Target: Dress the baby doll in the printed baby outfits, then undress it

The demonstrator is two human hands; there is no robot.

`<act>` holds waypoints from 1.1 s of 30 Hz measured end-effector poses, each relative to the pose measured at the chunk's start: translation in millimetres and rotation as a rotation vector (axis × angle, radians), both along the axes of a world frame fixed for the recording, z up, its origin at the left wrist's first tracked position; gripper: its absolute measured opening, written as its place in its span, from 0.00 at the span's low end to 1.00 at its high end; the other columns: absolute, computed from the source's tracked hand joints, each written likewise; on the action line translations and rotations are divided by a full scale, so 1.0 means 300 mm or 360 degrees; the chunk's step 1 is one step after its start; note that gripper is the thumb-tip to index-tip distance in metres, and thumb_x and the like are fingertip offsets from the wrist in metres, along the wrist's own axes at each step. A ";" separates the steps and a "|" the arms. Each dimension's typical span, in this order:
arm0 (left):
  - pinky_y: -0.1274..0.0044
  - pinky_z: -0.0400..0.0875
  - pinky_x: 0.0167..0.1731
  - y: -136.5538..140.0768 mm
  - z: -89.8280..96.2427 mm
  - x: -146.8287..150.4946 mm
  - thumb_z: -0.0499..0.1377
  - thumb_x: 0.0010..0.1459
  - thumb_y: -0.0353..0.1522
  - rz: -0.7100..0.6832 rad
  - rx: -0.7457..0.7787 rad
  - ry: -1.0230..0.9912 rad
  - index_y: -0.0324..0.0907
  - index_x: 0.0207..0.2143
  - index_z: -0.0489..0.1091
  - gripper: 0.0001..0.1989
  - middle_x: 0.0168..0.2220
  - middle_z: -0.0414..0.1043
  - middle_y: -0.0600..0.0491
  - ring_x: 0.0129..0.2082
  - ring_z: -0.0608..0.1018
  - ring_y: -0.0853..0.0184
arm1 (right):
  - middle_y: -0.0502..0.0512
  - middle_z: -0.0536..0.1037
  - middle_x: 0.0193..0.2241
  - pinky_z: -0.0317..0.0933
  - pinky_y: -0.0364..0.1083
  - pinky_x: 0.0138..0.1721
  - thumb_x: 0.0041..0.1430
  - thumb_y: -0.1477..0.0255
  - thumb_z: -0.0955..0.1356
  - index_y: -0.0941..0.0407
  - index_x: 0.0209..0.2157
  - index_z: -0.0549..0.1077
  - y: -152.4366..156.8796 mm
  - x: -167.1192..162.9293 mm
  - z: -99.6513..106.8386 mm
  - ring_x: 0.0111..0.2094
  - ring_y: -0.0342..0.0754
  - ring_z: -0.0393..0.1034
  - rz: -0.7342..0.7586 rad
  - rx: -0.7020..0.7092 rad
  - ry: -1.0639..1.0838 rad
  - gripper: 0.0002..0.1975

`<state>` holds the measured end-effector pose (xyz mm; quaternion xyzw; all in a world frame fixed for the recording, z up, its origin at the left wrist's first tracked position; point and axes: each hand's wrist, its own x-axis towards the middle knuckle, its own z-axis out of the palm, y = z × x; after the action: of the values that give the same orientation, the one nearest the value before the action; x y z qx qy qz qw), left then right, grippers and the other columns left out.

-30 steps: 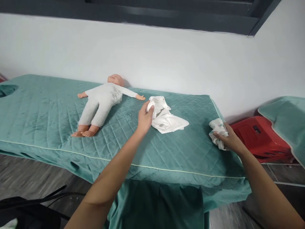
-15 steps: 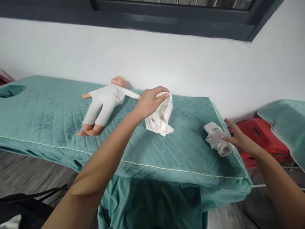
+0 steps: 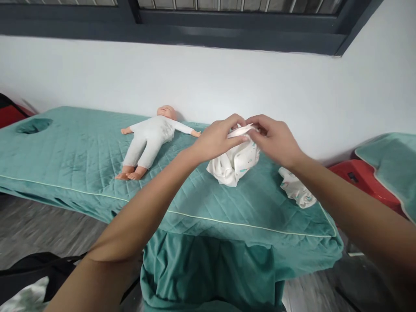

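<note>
A white garment (image 3: 234, 162) was held up at frame centre, above the green padded bed (image 3: 81, 151). Its top edge was pinched by the left hand (image 3: 218, 139) and the right hand (image 3: 276, 138), both grips closed on the fabric, fingertips close together. The rest hung down bunched, its lower part seemingly resting on the bed. A doll (image 3: 147, 141) in a pale suit lay face up at left of centre, well apart. A second small cloth (image 3: 297, 190) lay crumpled right of centre, near the bed edge. A red stool (image 3: 364, 177) was seen at far right. For a clean unfold, the pinches would best be slid apart along the edge, fabric kept taut and lifted clear.
</note>
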<state>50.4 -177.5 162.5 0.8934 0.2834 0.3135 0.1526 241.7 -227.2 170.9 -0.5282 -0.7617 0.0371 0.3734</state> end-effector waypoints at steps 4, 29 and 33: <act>0.72 0.69 0.40 0.033 -0.088 -0.067 0.54 0.61 0.32 0.0406 0.0151 0.0112 0.45 0.49 0.70 0.14 0.43 0.77 0.53 0.42 0.78 0.62 | 0.55 0.80 0.41 0.66 0.52 0.44 0.60 0.76 0.61 0.55 0.43 0.77 -0.001 0.056 0.033 0.41 0.52 0.74 -0.0231 0.0186 -0.0376 0.16; 0.61 0.69 0.51 0.126 -0.340 -0.115 0.51 0.63 0.32 0.1084 -0.0210 0.0841 0.38 0.53 0.69 0.18 0.53 0.72 0.38 0.55 0.74 0.48 | 0.67 0.75 0.54 0.63 0.57 0.56 0.57 0.80 0.61 0.61 0.51 0.75 0.105 0.142 -0.355 0.55 0.60 0.68 -0.0663 -0.0585 -0.0506 0.22; 0.67 0.69 0.53 0.069 -0.539 0.016 0.47 0.64 0.25 0.0770 -0.0135 0.0697 0.37 0.50 0.70 0.17 0.52 0.72 0.40 0.55 0.73 0.56 | 0.65 0.74 0.57 0.61 0.53 0.60 0.59 0.80 0.60 0.60 0.55 0.71 0.109 -0.087 -0.549 0.58 0.56 0.66 -0.0329 -0.0537 -0.0445 0.23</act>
<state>55.2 -156.8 0.8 0.8391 0.5264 0.1290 0.0463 215.7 -194.6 6.1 -0.6582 -0.7309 0.0519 0.1728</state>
